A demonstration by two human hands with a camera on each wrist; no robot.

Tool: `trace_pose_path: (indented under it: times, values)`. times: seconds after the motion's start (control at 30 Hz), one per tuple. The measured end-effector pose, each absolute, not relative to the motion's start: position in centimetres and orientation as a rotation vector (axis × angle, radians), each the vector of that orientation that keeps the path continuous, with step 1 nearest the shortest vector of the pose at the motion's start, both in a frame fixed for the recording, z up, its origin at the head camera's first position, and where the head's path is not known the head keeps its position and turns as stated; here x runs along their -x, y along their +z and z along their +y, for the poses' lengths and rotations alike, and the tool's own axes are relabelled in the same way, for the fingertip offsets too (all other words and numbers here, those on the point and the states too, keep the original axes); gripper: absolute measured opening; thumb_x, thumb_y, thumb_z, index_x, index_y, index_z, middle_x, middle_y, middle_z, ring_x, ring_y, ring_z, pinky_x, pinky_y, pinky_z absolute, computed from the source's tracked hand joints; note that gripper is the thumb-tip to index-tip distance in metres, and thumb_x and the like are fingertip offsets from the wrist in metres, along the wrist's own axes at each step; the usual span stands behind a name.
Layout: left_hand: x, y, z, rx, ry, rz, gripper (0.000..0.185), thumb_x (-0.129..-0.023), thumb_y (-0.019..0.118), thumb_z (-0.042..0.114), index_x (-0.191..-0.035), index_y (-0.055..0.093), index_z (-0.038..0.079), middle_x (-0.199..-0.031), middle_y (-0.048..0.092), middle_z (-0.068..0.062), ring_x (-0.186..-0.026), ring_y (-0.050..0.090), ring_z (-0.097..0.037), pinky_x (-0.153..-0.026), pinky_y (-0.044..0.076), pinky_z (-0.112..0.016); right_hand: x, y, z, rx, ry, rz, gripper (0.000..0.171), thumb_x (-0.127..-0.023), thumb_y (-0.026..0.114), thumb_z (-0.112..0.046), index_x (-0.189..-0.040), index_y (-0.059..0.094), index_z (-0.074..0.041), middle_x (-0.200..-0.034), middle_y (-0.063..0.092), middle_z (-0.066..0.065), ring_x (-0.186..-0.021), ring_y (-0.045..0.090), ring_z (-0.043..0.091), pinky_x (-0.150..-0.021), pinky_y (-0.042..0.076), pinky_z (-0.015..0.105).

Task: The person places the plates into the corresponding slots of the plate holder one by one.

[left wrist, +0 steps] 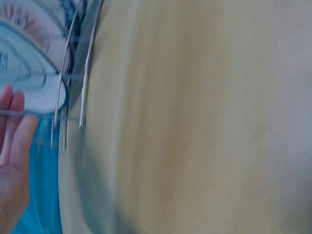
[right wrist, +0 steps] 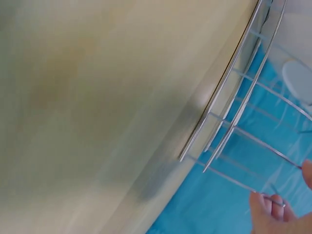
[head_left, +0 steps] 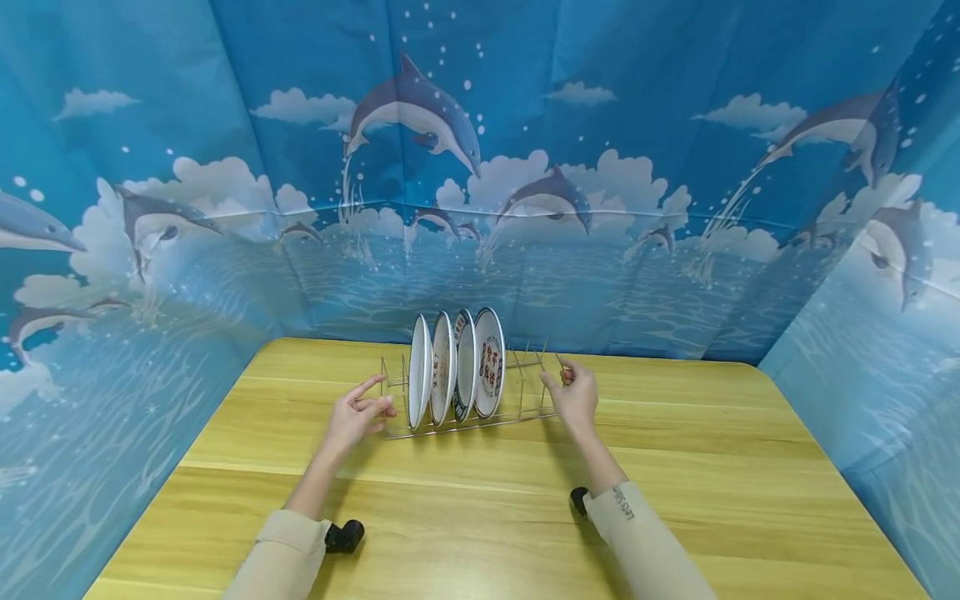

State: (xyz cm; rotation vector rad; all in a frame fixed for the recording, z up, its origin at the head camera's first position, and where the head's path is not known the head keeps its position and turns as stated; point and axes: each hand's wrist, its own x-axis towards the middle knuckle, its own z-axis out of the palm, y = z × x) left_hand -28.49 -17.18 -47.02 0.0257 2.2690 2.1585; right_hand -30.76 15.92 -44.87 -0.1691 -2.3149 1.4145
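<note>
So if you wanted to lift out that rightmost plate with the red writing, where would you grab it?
I'd pinch the top rim of the rightmost plate from above. It stands on edge in the wire rack, so only the upper rim is free; the next plate crowds its left face. The empty slots to its right, near the right hand, leave room for fingers.

Rack: thin silver wire dish rack (head_left: pixel 525 392), upright prongs in a row, standing on the wooden counter (head_left: pixel 480 517) near its far edge.
Plates: four round white plates (head_left: pixel 457 375) with printed centres, on edge, side by side in the rack's left slots.
Right slots: prongs bare.
</note>
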Motion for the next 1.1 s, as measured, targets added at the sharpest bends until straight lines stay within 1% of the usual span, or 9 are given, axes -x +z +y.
trace_pose_path:
  times: [0.17, 0.33, 0.53, 0.67, 0.77, 0.83, 0.9, 1.03, 1.1]
  values:
    - [26.7, -47.6, -14.4, 0.004, 2.295, 2.248, 0.050, -0.082, 0.065, 0.008, -0.130, 0.049, 0.009, -0.078, 0.069, -0.012, -0.075, 0.067, -0.018, -0.077, 0.050, -0.046, 32.5, -44.9, 18.1, 0.148, 1.506, -2.395, 0.044, -0.084, 0.065, -0.010, -0.123, 0.052, 0.005, -0.104, 0.052, 0.025, -0.091, 0.049, 0.030, -0.079, 0.044, 0.039]
    - [24.7, -48.3, -11.5, 0.041, 2.425, 2.218, 0.053, -0.079, 0.069, 0.007, -0.128, 0.049, 0.004, -0.080, 0.068, -0.017, -0.075, 0.067, -0.020, -0.075, 0.051, -0.044, 34.0, -44.5, 20.0, 0.070, 1.553, -2.494, 0.044, -0.088, 0.060, -0.011, -0.127, 0.047, 0.004, -0.115, 0.047, 0.025, -0.102, 0.046, 0.034, -0.087, 0.042, 0.044]
    - [22.3, -48.7, -8.1, 0.073, 2.531, 2.154, 0.057, -0.077, 0.070, 0.006, -0.129, 0.047, 0.003, -0.082, 0.067, -0.020, -0.078, 0.067, -0.023, -0.073, 0.052, -0.041, 35.1, -43.9, 21.0, 0.046, 1.532, -2.564, 0.045, -0.090, 0.057, -0.012, -0.131, 0.044, 0.003, -0.120, 0.040, 0.025, -0.114, 0.041, 0.038, -0.096, 0.039, 0.046]
    - [20.7, -47.8, -6.5, 0.058, 2.566, 2.156, 0.054, -0.078, 0.068, 0.000, -0.128, 0.047, -0.002, -0.082, 0.065, -0.028, -0.077, 0.066, -0.033, -0.073, 0.052, -0.046, 35.5, -43.9, 21.3, 0.060, 1.535, -2.565, 0.046, -0.091, 0.056, -0.013, -0.132, 0.043, 0.001, -0.122, 0.038, 0.025, -0.119, 0.039, 0.038, -0.099, 0.037, 0.045]
    - [20.1, -47.1, -5.8, 0.051, 2.557, 2.193, 0.052, -0.078, 0.068, -0.001, -0.127, 0.048, -0.003, -0.081, 0.063, -0.031, -0.074, 0.065, -0.035, -0.071, 0.052, -0.048, 35.7, -44.0, 21.4, 0.063, 1.544, -2.558, 0.046, -0.091, 0.056, -0.013, -0.133, 0.042, 0.001, -0.124, 0.037, 0.025, -0.120, 0.038, 0.038, -0.100, 0.037, 0.045]
    - [19.9, -47.0, -5.6, 0.020, 2.550, 2.220, 0.052, -0.078, 0.068, 0.000, -0.126, 0.048, -0.004, -0.081, 0.063, -0.032, -0.071, 0.066, -0.032, -0.069, 0.052, -0.048, 35.7, -44.1, 21.6, 0.065, 1.559, -2.550, 0.047, -0.091, 0.055, -0.013, -0.134, 0.041, 0.000, -0.126, 0.038, 0.025, -0.121, 0.037, 0.038, -0.100, 0.036, 0.045]
    - [19.9, -46.9, -5.8, -0.036, 2.501, 2.323, 0.050, -0.078, 0.068, 0.001, -0.125, 0.050, -0.004, -0.081, 0.064, -0.029, -0.070, 0.066, -0.029, -0.068, 0.054, -0.042, 35.6, -44.2, 21.7, 0.070, 1.588, -2.526, 0.050, -0.092, 0.054, -0.015, -0.137, 0.036, -0.001, -0.129, 0.038, 0.025, -0.122, 0.037, 0.038, -0.100, 0.036, 0.046]
    - [20.0, -46.2, -6.7, -0.258, 2.355, 2.692, 0.045, -0.078, 0.068, 0.000, -0.120, 0.053, -0.006, -0.082, 0.066, -0.023, -0.070, 0.065, -0.031, -0.064, 0.056, -0.031, 34.6, -44.0, 21.3, 0.103, 1.683, -2.353, 0.055, -0.092, 0.053, -0.020, -0.139, 0.029, -0.004, -0.130, 0.037, 0.025, -0.121, 0.037, 0.037, -0.098, 0.037, 0.047]
    - [20.5, -45.7, -7.4, -0.397, 2.295, 2.886, 0.040, -0.077, 0.068, -0.002, -0.115, 0.056, -0.007, -0.082, 0.066, -0.021, -0.070, 0.065, -0.032, -0.064, 0.056, -0.030, 33.5, -43.6, 20.6, 0.110, 1.719, -2.218, 0.054, -0.092, 0.053, -0.020, -0.138, 0.029, -0.005, -0.127, 0.038, 0.023, -0.119, 0.039, 0.036, -0.097, 0.038, 0.045]
